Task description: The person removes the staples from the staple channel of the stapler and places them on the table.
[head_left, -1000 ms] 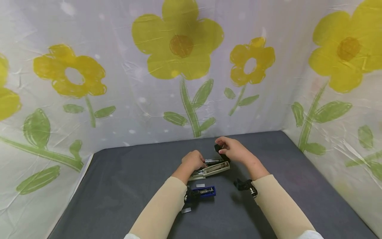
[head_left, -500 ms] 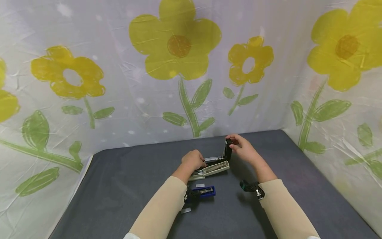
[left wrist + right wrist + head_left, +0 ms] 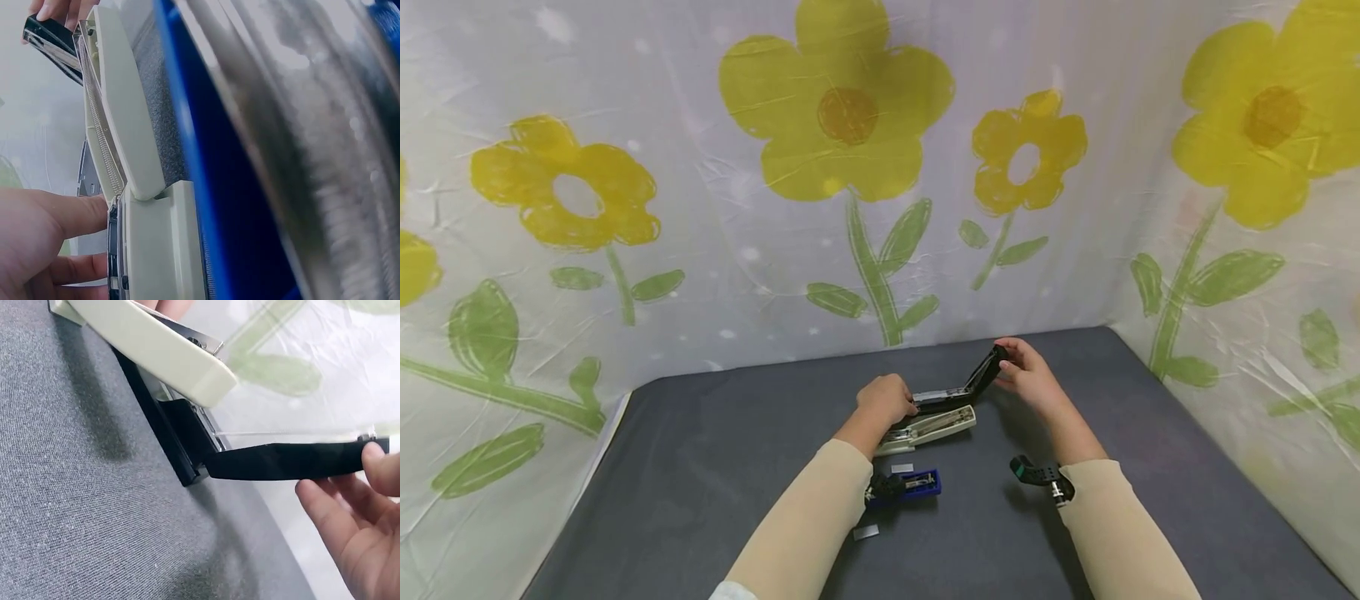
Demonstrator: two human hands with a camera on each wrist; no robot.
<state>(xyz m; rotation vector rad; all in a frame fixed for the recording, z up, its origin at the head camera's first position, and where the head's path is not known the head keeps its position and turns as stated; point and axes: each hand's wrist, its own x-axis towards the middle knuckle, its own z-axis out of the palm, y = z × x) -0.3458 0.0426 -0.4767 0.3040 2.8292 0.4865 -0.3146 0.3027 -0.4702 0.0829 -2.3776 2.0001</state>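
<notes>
A black stapler (image 3: 987, 373) lies at the back of the table, its top arm swung up and back from the base. My right hand (image 3: 1033, 383) pinches the free end of that raised arm, thumb on one side and fingers on the other, as the right wrist view shows. At the base's left end, my left hand (image 3: 883, 400) grips the stapler; its fingertips are partly hidden. Just in front lies a cream stapler (image 3: 946, 425), opened out with its spring showing, close beside my left fingers (image 3: 81, 269).
Nearer to me is an opened blue stapler (image 3: 925, 483), partly hidden by the left wrist's camera. One staple strip (image 3: 902, 468) lies between the cream and blue staplers, another strip (image 3: 866, 532) closer to me. A flowered curtain (image 3: 760, 275) borders the dark table (image 3: 700, 483).
My right hand has moved to the right, swinging the black stapler's top arm from upright to leaning back rightward. My left hand has stayed at the base's left end.
</notes>
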